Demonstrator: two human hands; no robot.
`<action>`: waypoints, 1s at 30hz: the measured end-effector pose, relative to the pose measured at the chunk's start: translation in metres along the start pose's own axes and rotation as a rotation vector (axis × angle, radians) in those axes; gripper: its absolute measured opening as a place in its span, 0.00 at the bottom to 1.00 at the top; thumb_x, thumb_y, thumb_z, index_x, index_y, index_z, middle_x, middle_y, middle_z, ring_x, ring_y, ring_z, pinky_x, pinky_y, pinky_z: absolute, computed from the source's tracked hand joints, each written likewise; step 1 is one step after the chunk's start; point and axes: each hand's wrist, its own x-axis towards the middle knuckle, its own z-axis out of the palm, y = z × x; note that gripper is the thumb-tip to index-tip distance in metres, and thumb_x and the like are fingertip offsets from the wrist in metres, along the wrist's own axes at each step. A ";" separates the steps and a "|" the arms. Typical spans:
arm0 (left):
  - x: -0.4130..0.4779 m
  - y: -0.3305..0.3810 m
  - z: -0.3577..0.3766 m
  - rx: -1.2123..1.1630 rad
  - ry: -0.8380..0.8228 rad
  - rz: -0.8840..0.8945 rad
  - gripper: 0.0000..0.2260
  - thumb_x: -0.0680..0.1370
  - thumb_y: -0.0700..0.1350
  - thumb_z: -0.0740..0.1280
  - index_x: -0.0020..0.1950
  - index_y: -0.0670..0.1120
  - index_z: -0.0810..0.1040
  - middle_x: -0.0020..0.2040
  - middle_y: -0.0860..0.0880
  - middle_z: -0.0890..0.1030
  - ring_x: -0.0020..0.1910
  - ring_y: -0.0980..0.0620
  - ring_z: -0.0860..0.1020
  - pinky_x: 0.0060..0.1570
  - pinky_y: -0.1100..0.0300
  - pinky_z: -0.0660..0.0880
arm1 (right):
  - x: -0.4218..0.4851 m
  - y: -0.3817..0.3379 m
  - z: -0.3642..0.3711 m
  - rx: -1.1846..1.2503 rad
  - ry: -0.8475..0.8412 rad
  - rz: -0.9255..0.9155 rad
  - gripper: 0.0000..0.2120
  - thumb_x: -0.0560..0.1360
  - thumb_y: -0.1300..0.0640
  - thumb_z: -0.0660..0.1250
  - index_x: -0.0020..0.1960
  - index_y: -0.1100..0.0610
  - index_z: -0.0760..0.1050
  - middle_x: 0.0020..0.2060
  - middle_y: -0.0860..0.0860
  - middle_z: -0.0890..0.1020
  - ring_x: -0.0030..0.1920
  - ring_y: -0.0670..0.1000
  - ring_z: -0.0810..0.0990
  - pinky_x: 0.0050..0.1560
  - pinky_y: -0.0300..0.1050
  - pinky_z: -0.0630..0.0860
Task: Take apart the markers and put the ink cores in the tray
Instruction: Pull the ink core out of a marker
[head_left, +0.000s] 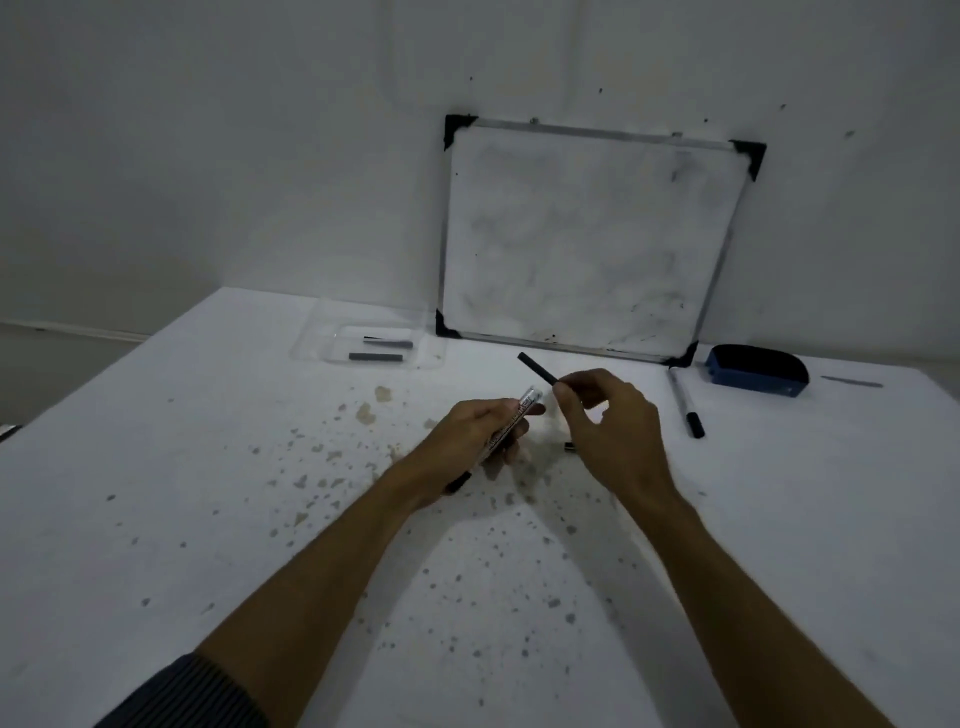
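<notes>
Above speckled table (208, 467): left hand (467, 431) grips printed marker barrel (511, 423); right hand (608, 431) pinches slim black cylindrical ink core (537, 370).

Both forearms are bare to the hands. The left arm wears a dark sleeve (182, 696), seemingly finely striped, pushed up near the elbow.

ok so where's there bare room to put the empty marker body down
The table is bare on the near left, short of the clear tray, and between the forearms. Another gap lies right of the marker, short of the blue eraser. The tight part is the back edge: tray with two ink cores, whiteboard, marker, eraser.
</notes>
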 end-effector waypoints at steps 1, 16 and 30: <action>-0.001 0.001 0.003 0.011 -0.019 0.003 0.16 0.88 0.48 0.59 0.67 0.43 0.82 0.44 0.47 0.79 0.37 0.51 0.79 0.35 0.55 0.75 | -0.010 -0.001 -0.004 0.062 0.036 0.025 0.06 0.80 0.49 0.68 0.52 0.48 0.82 0.43 0.40 0.84 0.47 0.43 0.80 0.44 0.35 0.72; -0.006 -0.006 0.017 0.205 0.008 0.098 0.12 0.85 0.46 0.65 0.65 0.45 0.84 0.46 0.47 0.85 0.39 0.48 0.81 0.45 0.52 0.80 | -0.018 0.028 -0.017 0.879 0.120 0.497 0.09 0.78 0.52 0.71 0.56 0.52 0.86 0.46 0.45 0.84 0.44 0.42 0.79 0.52 0.44 0.77; -0.002 -0.010 0.011 0.196 0.019 0.161 0.14 0.85 0.43 0.66 0.68 0.44 0.82 0.45 0.49 0.86 0.40 0.50 0.82 0.47 0.59 0.81 | -0.014 0.039 -0.005 0.752 0.072 0.406 0.12 0.82 0.55 0.66 0.60 0.57 0.83 0.45 0.46 0.82 0.36 0.38 0.80 0.44 0.35 0.78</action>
